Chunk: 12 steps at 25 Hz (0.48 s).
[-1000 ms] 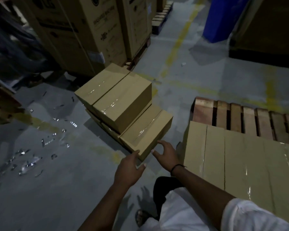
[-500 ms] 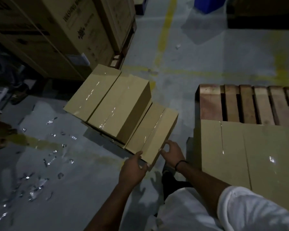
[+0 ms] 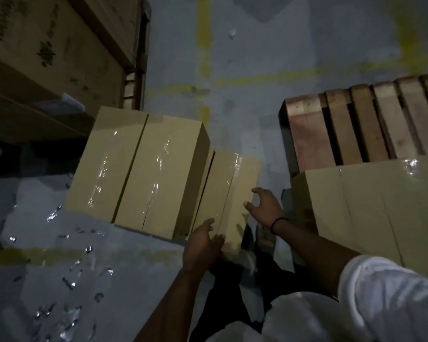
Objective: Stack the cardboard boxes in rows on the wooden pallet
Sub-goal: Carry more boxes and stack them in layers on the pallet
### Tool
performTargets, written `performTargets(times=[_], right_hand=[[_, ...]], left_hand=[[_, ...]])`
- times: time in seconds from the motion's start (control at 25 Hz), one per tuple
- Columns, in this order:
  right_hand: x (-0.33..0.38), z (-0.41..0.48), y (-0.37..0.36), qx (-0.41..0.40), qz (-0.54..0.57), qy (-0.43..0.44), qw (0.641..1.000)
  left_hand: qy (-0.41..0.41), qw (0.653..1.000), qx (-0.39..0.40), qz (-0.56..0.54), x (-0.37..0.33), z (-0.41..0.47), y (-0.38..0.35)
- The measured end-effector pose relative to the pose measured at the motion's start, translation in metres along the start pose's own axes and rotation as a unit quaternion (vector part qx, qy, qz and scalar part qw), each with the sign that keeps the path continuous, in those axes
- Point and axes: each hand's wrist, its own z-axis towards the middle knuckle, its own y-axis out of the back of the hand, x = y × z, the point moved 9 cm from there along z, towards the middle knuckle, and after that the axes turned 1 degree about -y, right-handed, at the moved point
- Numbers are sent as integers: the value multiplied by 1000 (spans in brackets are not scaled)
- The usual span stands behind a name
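Left grip lies flat on the near end of the low box, with its fingers straight and open, not holding anything. Right grip is at the right side of the same box. Its fingers are spread and bent like a claw, open, and I cannot tell if they touch the cardboard yet. One grip at the end and one at the side looks like a way to get hold of a long box so it will not tip when it comes up. The low box lies on the floor, tight against a taller pile of boxes on its left. It is the closest box and has nothing on top of it, so I think that is why it was picked. The wooden pallet is to the right, near but not touching. A row of boxes lies along the pallet's near edge, side by side with no gaps, which keeps the row neat and leaves room. Bare wood shows toward the pallet's far edge, so I think the job is only partly done. The next box could go behind that row. Shiny bits lie on the floor to the left, away from both grips.
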Motion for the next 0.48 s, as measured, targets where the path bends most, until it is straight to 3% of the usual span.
performTargets(times=[0.32, 0.48], right_hand=[[-73, 113, -83, -74, 8, -88, 993], [-118, 176, -149, -89, -31, -111, 989]], left_hand=[[-87, 993, 54, 64, 47, 163, -19], [-118, 976, 78, 163, 92, 263, -58]])
